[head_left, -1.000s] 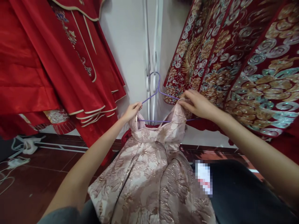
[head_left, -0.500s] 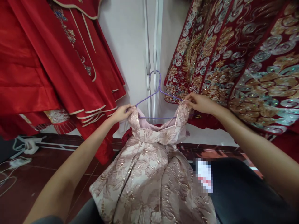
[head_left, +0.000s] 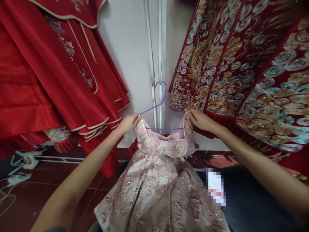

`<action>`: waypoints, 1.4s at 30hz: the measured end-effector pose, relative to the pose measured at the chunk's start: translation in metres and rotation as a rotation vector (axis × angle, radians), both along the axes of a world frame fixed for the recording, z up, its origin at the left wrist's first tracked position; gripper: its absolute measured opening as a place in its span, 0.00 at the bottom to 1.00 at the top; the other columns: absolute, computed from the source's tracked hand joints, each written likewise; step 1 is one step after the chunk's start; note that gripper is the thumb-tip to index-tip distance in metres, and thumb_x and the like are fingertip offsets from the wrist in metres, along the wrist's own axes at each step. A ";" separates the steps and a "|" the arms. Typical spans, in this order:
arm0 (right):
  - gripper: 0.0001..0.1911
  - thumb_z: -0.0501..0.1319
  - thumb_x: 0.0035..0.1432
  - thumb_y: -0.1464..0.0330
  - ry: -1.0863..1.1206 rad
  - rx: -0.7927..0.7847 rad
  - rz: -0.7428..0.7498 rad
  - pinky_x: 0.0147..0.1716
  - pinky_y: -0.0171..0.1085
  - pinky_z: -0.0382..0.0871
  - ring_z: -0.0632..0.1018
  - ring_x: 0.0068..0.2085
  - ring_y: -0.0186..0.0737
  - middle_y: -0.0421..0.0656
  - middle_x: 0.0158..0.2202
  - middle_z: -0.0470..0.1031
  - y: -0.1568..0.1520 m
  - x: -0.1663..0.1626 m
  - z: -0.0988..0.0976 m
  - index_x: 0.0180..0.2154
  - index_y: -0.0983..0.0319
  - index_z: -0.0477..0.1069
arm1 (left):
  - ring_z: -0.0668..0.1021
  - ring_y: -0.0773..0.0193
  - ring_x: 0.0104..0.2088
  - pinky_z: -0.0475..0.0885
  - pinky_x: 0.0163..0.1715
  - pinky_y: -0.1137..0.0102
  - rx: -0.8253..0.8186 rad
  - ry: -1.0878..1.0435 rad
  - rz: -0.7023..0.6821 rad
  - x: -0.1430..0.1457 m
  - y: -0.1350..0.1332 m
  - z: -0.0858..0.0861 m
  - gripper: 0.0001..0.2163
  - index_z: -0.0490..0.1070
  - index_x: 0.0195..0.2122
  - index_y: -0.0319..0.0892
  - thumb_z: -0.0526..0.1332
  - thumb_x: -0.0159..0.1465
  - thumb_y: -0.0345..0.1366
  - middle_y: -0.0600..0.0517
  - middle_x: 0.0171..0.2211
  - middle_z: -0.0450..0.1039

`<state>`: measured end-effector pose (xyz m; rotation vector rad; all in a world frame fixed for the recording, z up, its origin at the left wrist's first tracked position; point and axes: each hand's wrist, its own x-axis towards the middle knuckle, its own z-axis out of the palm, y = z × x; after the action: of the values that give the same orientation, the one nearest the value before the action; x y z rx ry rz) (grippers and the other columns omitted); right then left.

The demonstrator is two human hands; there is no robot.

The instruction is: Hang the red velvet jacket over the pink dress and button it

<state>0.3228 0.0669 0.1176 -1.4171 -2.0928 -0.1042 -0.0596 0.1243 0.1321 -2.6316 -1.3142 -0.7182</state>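
A pale pink brocade dress (head_left: 154, 174) with a raised floral pattern spreads out in front of me, its skirt reaching the bottom of the view. Inside its shoulders sits a thin purple clothes hanger (head_left: 164, 93), hook upwards, with its lower bar showing across the neckline. My left hand (head_left: 131, 122) is closed on the left shoulder strap, where the hanger's end lies. On the opposite strap, my right hand (head_left: 196, 118) is pinched at the hanger's right end. Fingers cover both hanger tips.
Red satin garments (head_left: 72, 71) hang at left, an embroidered dark red garment (head_left: 241, 64) at right. White metal poles (head_left: 160, 38) stand before the wall. A black surface (head_left: 256, 196) lies at lower right; white cables (head_left: 19, 178) lie on the floor at left.
The dress, hanger and both hands sit slightly lower in the view, as do the surrounding garments. My right fingers have closed more tightly around the right strap.
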 end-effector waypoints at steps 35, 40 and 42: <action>0.24 0.57 0.60 0.62 0.031 0.206 0.071 0.56 0.51 0.66 0.72 0.56 0.53 0.55 0.55 0.70 -0.034 -0.009 0.027 0.56 0.63 0.61 | 0.79 0.59 0.44 0.70 0.50 0.61 -0.327 -0.721 0.113 -0.073 0.046 -0.040 0.14 0.71 0.44 0.37 0.56 0.61 0.39 0.42 0.42 0.78; 0.25 0.58 0.60 0.60 0.027 0.237 0.073 0.55 0.54 0.67 0.72 0.56 0.54 0.53 0.55 0.70 -0.039 -0.003 0.030 0.57 0.61 0.61 | 0.80 0.57 0.40 0.72 0.47 0.63 -0.379 -0.708 0.177 -0.081 0.042 -0.057 0.10 0.73 0.35 0.38 0.62 0.54 0.38 0.46 0.35 0.79; 0.25 0.58 0.60 0.59 0.017 0.232 0.069 0.55 0.54 0.67 0.73 0.56 0.54 0.54 0.55 0.71 -0.040 0.000 0.027 0.57 0.61 0.61 | 0.80 0.56 0.37 0.72 0.45 0.63 -0.402 -0.688 0.181 -0.080 0.039 -0.070 0.09 0.74 0.31 0.39 0.64 0.52 0.38 0.47 0.32 0.79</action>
<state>0.3228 0.0268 0.1449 -1.2031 -2.0393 -0.2959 -0.1401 0.1629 0.0618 -2.5810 -2.0164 -1.5632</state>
